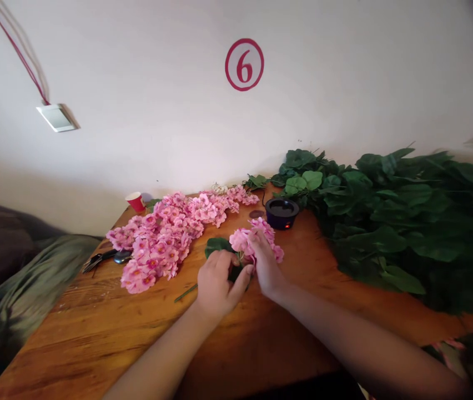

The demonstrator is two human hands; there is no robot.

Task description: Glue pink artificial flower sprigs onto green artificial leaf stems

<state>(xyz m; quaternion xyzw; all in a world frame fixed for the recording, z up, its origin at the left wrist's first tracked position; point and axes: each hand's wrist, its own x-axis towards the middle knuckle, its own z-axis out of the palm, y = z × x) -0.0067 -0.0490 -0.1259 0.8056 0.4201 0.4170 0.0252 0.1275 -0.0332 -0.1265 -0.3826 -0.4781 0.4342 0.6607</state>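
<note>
In the head view, above the middle of the table, my left hand (220, 280) is closed around the stem (185, 293) of an artificial flower, whose lower end points down to the left. A dark green leaf (217, 245) sticks out above my left knuckles. At the upper end is a cluster of pink blossoms (240, 241). My right hand (265, 264) is bent around these blossoms, fingers against the petals. Its fingertips are partly hidden among them. Left of my hands lies a heap of pink flower heads (161, 239).
A small black pot (282, 214) with a lit red switch stands behind my hands. Green leaves (386, 216) are piled on the right. At the back left are a red paper cup (135, 202) and a black-handled tool (99, 259). A white wall (157, 111) rises behind the wooden table (95, 328).
</note>
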